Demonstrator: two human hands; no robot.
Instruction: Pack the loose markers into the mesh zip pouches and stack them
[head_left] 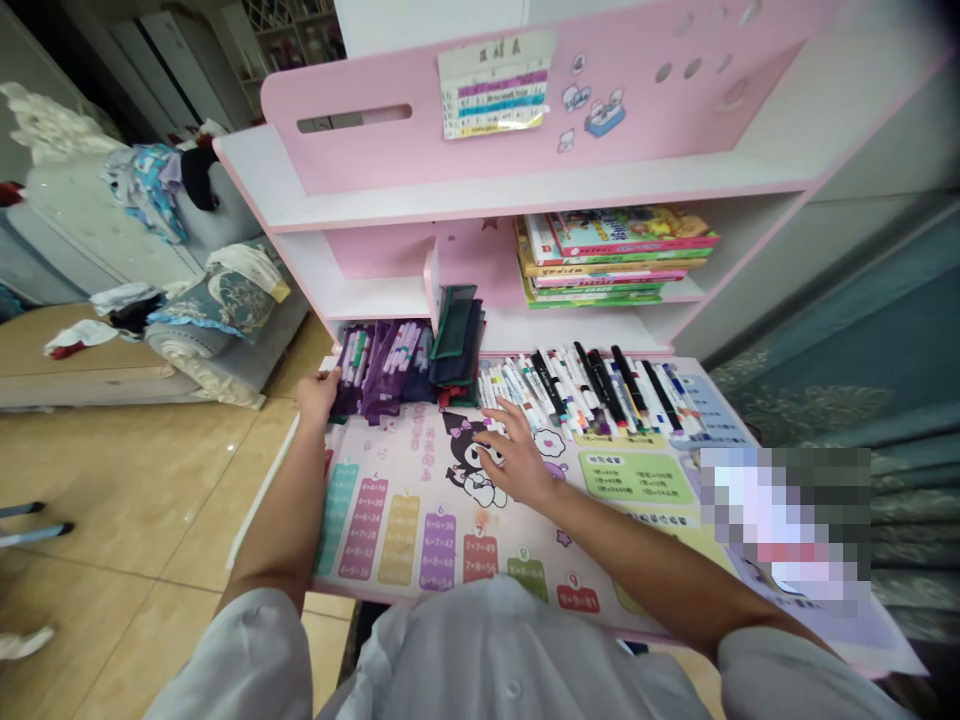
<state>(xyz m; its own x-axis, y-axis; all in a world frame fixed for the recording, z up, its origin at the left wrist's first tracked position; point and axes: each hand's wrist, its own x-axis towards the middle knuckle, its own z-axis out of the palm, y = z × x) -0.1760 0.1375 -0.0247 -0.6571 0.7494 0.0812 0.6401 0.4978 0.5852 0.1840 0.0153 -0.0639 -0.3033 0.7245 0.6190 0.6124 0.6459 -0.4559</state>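
My left hand (316, 395) is at the left end of a group of mesh pouches, its fingers curled on the edge of a purple mesh pouch (352, 365); its fingertips are partly hidden. Pale markers show through that pouch and through a second purple pouch (390, 375) beside it. Dark green mesh pouches (455, 330) lean in a stack to their right. Over the printed desk mat (420, 440), my right hand (517, 455) hovers with fingers spread and nothing in it. Just beyond its fingertips lies a row of loose white and black markers (577, 385).
A pink and white shelf unit (480, 200) rises behind the markers, with stacked books (615, 255) on its right side. A pixelated patch covers the mat's right end. On the left are a tiled floor (150, 480) and a sofa (217, 330) with clothes. A curtain (862, 380) hangs at right.
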